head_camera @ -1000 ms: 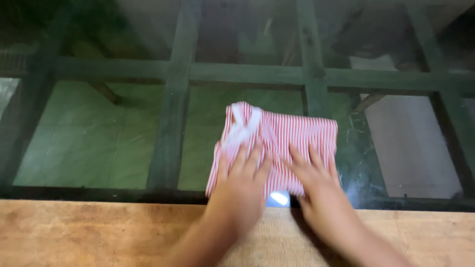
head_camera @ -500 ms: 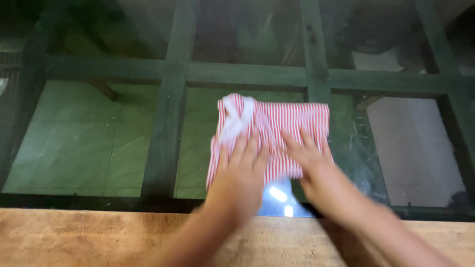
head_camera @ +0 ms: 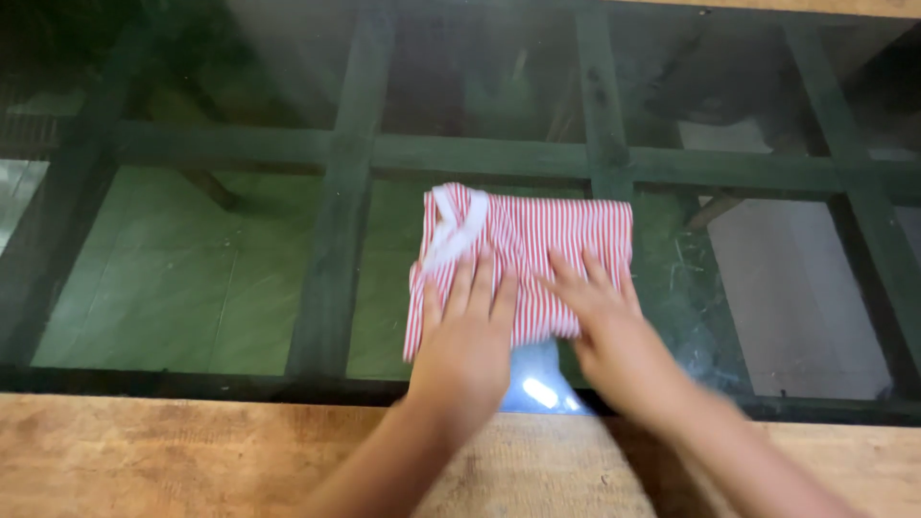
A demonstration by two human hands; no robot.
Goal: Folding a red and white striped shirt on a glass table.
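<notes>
A folded red-and-white striped cloth (head_camera: 547,230) with a white band at its upper left corner lies on the glass tabletop (head_camera: 192,269). My left hand (head_camera: 465,331) rests flat on the cloth's near left part, fingers spread. My right hand (head_camera: 604,321) presses flat on the near right part, fingers pointing up and left. Neither hand grips anything; both palms lie on the fabric.
The glass top shows a dark green wooden frame (head_camera: 341,192) beneath it and a tiled floor below. A wooden edge (head_camera: 192,456) of the table runs along the near side. A bright light reflection (head_camera: 542,391) sits on the glass between my wrists.
The cloth and both hands sit slightly farther from the wooden edge and a little left in view; the hands stay flat on the cloth throughout.
</notes>
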